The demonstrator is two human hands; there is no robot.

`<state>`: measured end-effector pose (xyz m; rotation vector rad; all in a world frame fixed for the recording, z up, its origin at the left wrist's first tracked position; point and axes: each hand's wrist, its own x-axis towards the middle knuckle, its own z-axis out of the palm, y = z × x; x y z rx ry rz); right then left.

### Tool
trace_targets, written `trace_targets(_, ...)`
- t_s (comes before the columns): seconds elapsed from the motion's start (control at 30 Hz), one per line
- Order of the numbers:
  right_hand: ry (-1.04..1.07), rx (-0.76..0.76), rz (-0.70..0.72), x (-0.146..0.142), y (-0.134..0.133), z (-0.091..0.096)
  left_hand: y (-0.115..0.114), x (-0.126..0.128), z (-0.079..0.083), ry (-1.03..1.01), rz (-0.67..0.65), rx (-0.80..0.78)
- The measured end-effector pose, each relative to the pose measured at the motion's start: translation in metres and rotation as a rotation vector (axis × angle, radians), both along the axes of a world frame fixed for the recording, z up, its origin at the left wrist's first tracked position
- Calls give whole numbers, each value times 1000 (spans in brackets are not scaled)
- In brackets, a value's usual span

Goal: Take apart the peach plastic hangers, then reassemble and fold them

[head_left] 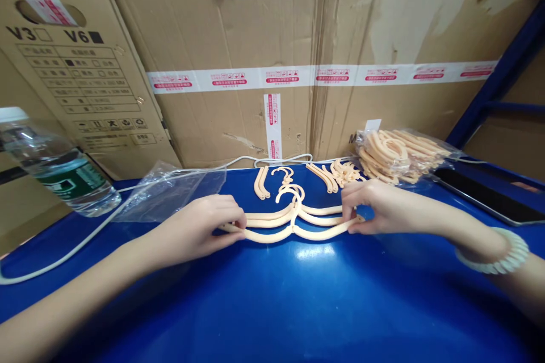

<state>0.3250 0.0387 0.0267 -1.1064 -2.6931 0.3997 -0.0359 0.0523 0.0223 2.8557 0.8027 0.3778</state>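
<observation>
A cream-coloured clothes hanger (270, 237) with two curved arms and a hook lies nearest me among several similar hangers. My left hand (215, 224) pinches the left end of this front hanger between thumb and fingers. At its right end, my right hand (370, 209) grips the other arm the same way. Just behind it, more hangers (272, 218) lie nested, their hooks bunched at the middle. Farther back are loose curved arms (261, 182), loose hooks (284, 174), another group of arms (323, 177) and a small heap of hooks (344, 170).
A clear bag of cream hanger parts (400, 153) lies at the back right, beside a black phone (489, 195). At left are a water bottle (63, 170), an empty plastic bag (170, 195) and a white cable (76, 252). Cardboard boxes (238, 130) stand behind the blue table (272, 306).
</observation>
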Motion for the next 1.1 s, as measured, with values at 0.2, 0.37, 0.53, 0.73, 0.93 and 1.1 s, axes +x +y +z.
trace_targets(0.2, -44, -67, -20, -1, -1, -3, -1, 6, -7, 81, -54, 172)
trace_targets(0.37, -76, -137, -78, -1, -2, -3, 0, 6, -12, 168, -69, 331)
trace_targets(0.53, -140, -78, -147, -2, -1, 0, -1, 10, -16, 171, -92, 478)
trace_targets(0.73, -149, -58, -212, -1, 0, 2, -1, 13, -21, 173, -81, 562)
trace_targets(0.93, -175, -25, -270, 0, 2, 1, -1, 13, -28, 86, -72, 594)
trace_targets(1.1, -192, 42, -314, 3, 3, 1, -2, 15, -33, 4, -41, 557)
